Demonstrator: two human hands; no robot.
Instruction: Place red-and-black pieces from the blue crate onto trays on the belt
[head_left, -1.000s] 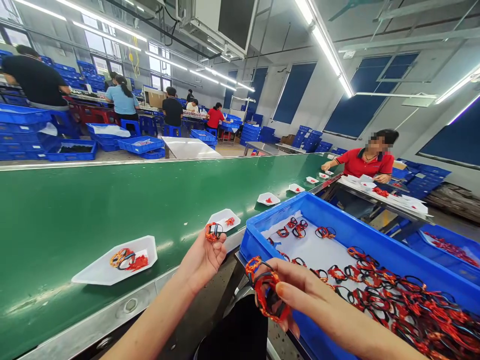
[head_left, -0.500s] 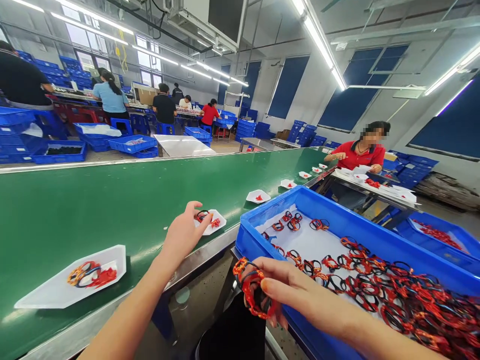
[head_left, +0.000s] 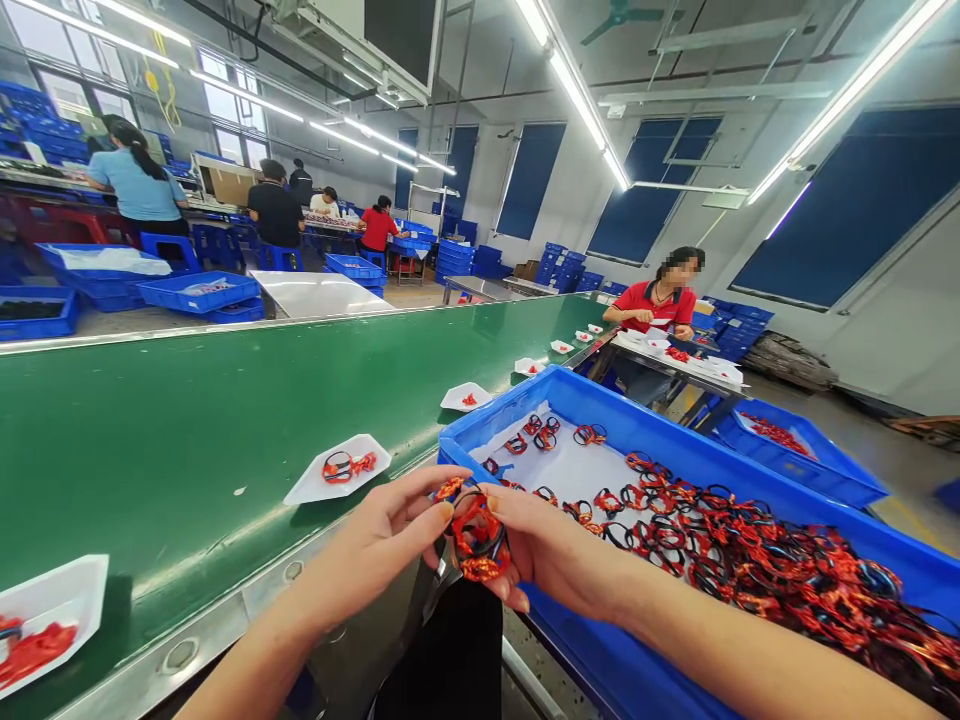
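Between belt (head_left: pixel 187 420) edge and crate (head_left: pixel 459 455) corner, left hand (head_left: pixel 375 548) and right hand (head_left: pixel 551 552) together, both pinched on one bunch of bands (head_left: pixel 476 535). Best teased apart loop by loop, grip firm. White tray (head_left: pixel 312 487) near on green belt.

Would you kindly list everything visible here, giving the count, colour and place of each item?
conveyor belt: one, green, on the left.
trays: several, white, spaced along the belt, holding red hair ties.
crate: one, blue, right of the belt.
loose hair ties: many, red, orange and black, inside the crate.
second crate: one, blue, far right.
co-worker: one, red shirt, at a table beyond the crate.
other people: several, back left.
hair-tie bundle: one, red-orange-black, between both hands.
left hand: pinches the bundle's top.
right hand: grips the bundle.
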